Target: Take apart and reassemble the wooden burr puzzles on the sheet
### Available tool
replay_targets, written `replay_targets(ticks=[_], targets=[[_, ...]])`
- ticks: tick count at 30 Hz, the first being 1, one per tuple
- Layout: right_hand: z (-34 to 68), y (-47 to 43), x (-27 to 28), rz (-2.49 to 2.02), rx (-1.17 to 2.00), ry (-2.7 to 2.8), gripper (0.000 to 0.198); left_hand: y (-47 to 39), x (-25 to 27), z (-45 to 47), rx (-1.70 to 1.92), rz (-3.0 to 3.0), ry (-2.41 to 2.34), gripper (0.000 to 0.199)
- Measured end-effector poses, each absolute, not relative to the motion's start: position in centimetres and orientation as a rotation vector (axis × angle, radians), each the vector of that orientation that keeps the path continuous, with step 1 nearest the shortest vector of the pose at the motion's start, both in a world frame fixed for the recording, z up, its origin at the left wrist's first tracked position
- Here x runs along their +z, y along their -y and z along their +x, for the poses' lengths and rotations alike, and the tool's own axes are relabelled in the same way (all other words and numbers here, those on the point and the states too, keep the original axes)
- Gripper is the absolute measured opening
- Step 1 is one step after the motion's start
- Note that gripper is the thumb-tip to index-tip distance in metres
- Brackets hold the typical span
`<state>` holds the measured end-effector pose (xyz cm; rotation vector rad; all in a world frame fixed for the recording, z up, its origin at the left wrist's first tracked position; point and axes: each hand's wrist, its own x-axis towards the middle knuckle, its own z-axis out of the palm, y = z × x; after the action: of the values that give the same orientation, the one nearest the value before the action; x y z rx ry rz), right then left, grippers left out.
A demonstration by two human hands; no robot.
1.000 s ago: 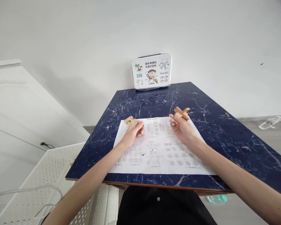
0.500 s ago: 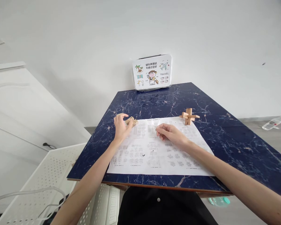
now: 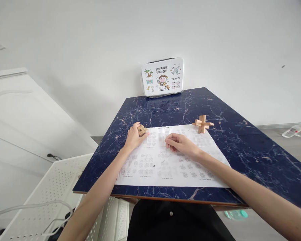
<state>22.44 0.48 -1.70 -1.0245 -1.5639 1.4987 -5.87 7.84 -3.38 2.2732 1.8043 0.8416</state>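
My left hand (image 3: 134, 138) is closed around a small brown wooden interlocking puzzle (image 3: 141, 130) at the upper left corner of a printed sheet (image 3: 163, 180). Its thumb lies along the puzzle's near side and the fingers reach round the left and far side. Over the middle of the sheet rests my right hand (image 3: 179, 144), its fingers curled and thumb drawn in, with nothing visible between them. Rows of small diagrams cover the paper. A lighter wooden cross-shaped puzzle (image 3: 202, 124) stands at the sheet's upper right corner, apart from both hands.
A white cartoon-printed case (image 3: 163, 77) leans against the wall at the back of the blue marbled table (image 3: 165, 110). White perforated shelving (image 3: 52, 177) with a cable is at the left. Plastic bottles (image 3: 294, 130) lie on the floor to the right and below the table.
My left hand has shifted right and wrapped round the brown puzzle, which is now turned and shows more of its side. My right hand has moved slightly left.
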Motion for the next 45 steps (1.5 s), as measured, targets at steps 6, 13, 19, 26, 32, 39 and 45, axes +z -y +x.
replay_targets(ticks=[6, 13, 19, 26, 32, 39, 45], targets=[[22.4, -0.3, -1.6, -1.018, 1.479, 1.595, 0.024, -7.4, -3.2, -5.5, 0.869, 2.316, -1.685, 0.061], [22.4, -0.4, -2.1, -1.024, 1.297, 1.63, 0.029, -3.7, -0.5, -2.6, 0.803, 2.301, -1.205, 0.067], [22.5, -0.4, -1.9, -1.051, 1.056, 1.65, 0.027, -1.6, -0.3, -0.8, 0.581, 2.252, -1.066, 0.079], [22.5, -0.1, -1.8, -1.122, 0.89, 1.659, 0.021, -2.6, 0.4, -2.5, 0.513, 2.38, -1.108, 0.097], [22.4, -0.1, -2.3, -1.089, 0.737, 1.797, 0.019, -3.6, 0.3, -3.3, 0.527, 2.449, -1.026, 0.066], [22.3, -0.3, -4.2, -1.126, 0.519, 2.041, 0.075, -4.1, 1.2, -4.0, 0.729, 2.254, -1.036, 0.071], [22.5, -0.6, -4.0, -1.108, 0.49, 2.089, 0.053, -3.9, 1.4, -3.9, 0.848, 2.147, -1.004, 0.075]])
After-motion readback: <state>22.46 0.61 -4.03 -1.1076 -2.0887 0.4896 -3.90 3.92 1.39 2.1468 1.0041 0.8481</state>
